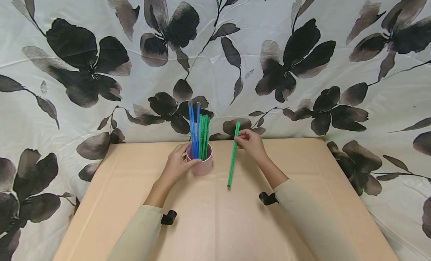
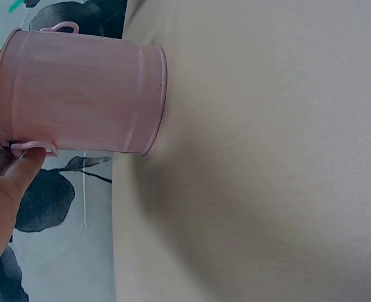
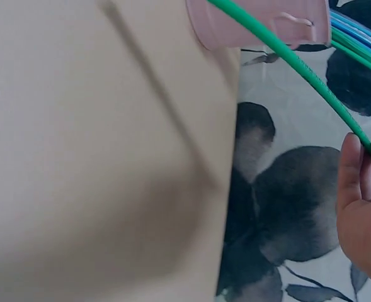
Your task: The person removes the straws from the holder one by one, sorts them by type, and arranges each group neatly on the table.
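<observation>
Head view: cup [image 1: 202, 169] in left grip [image 1: 176, 161], green straw [image 1: 233, 156] in right grip [image 1: 250, 143]

Behind and to both sides, white cloth [image 1: 208, 73] with dark printed flowers. Before it, tan table [image 1: 202, 223]. Over the table, pale sleeves [image 1: 141, 231], each with a black device [image 1: 169, 217] near the cuff.

With left grip, holding the cup at its rim and one of its two small handles [image 2: 29, 145]. With right grip, pinching the green straw near its upper end. Upright on the table, toward its far edge, pink cup. Inside, bunched green straws [image 1: 203, 135]; left of them, taller blue straws [image 1: 192, 126]. Right of the cup, apart from it, green straw slanting down over the table.
</observation>
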Motion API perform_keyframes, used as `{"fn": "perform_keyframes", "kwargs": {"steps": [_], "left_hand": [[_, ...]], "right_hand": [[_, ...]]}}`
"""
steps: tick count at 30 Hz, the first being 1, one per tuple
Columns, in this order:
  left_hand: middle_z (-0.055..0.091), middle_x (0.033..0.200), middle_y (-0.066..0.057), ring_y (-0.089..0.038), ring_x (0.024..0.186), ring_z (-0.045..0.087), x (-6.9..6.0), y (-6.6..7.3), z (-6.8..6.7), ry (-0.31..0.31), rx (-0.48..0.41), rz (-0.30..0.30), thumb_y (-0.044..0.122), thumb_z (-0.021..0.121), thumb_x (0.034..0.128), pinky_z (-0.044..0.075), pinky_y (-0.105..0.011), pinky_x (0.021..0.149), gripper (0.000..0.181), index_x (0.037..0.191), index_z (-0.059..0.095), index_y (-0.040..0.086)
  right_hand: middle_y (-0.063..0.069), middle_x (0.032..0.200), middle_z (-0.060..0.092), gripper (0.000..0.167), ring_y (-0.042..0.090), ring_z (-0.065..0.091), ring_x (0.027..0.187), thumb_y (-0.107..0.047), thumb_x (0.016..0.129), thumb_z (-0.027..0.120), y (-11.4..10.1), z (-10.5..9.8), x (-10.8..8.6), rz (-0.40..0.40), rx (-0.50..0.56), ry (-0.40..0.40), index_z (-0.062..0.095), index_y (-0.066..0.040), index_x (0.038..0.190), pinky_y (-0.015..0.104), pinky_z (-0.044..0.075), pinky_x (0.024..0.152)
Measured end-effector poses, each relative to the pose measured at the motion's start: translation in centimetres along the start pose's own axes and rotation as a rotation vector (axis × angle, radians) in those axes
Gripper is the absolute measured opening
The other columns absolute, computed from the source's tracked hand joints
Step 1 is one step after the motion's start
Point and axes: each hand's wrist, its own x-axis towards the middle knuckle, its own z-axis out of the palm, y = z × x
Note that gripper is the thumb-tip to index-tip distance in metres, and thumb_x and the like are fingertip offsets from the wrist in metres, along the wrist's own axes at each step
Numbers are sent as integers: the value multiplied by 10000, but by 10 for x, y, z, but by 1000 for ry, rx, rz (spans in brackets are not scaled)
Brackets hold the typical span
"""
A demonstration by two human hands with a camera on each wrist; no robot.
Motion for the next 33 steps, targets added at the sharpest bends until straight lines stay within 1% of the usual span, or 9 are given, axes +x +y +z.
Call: {"fn": "perform_keyframes", "kwargs": {"steps": [4, 6, 9, 12, 17, 23, 27, 30, 33], "left_hand": [[599, 1379, -217, -382, 1287, 594, 2, 1, 2, 6, 16, -11, 258, 905, 807, 563, -504, 1065, 779, 1447, 551, -10], [601, 1378, -220, -383, 1285, 596, 3, 1, 2, 4, 22, -12, 259, 906, 807, 566, -499, 1064, 781, 1446, 550, -15], [602, 1381, -223, -383, 1287, 598, 3, 1, 2, 4, 26, -13, 259, 909, 802, 568, -487, 1063, 786, 1443, 551, -21], [602, 1378, -227, -384, 1285, 599, 3, 2, 2, 7, 17, -13, 243, 913, 797, 567, -488, 1066, 783, 1439, 554, -26], [602, 1379, -224, -383, 1282, 601, 2, 3, 1, 13, 19, -11, 244, 911, 799, 570, -490, 1062, 787, 1445, 550, -23], [597, 1382, -218, -381, 1286, 601, -1, 1, -1, 1, 0, -8, 236, 909, 801, 570, -480, 1060, 785, 1448, 546, -22], [597, 1380, -211, -374, 1282, 605, -2, 1, -2, -3, -12, -1, 236, 911, 799, 572, -472, 1062, 785, 1450, 548, -13], [598, 1380, -212, -375, 1281, 604, -3, 1, -3, -6, -10, 4, 240, 911, 798, 571, -476, 1064, 786, 1449, 550, -11], [600, 1379, -215, -377, 1285, 600, -5, 1, -5, -10, -7, 4, 241, 911, 798, 568, -483, 1067, 785, 1448, 551, -12]], "right_hand": [[141, 936, 735, 192, 160, 732, 727, -81, 962, 727, 12, 11, 2, 39, -75, -27, 688, 44, 1102, 371, 684, 750], [158, 943, 748, 190, 245, 754, 763, -93, 961, 730, 18, 17, 1, 58, -107, -38, 695, 40, 1093, 376, 683, 755], [165, 931, 755, 191, 318, 762, 814, -91, 960, 729, 24, 25, -1, 80, -135, -54, 695, 46, 1089, 366, 679, 743], [151, 898, 756, 185, 361, 759, 824, -89, 955, 733, 29, 32, -1, 98, -164, -65, 700, 44, 1079, 308, 665, 689], [105, 828, 744, 158, 412, 750, 810, -97, 943, 752, 34, 43, -2, 140, -202, -81, 702, 26, 1030, 171, 556, 555], [52, 738, 697, 140, 404, 741, 796, -123, 955, 740, 41, 55, -6, 196, -220, -118, 699, 7, 984, 157, 497, 542], [121, 725, 708, 153, 371, 740, 751, -137, 959, 735, 44, 60, -10, 219, -232, -129, 710, 9, 920, 164, 488, 538], [131, 725, 703, 153, 295, 730, 671, -132, 958, 738, 43, 63, -12, 240, -245, -131, 712, 9, 905, 170, 509, 527], [99, 712, 685, 139, 201, 703, 612, -113, 953, 741, 42, 67, -15, 262, -247, -132, 703, 19, 931, 193, 559, 532]]}}
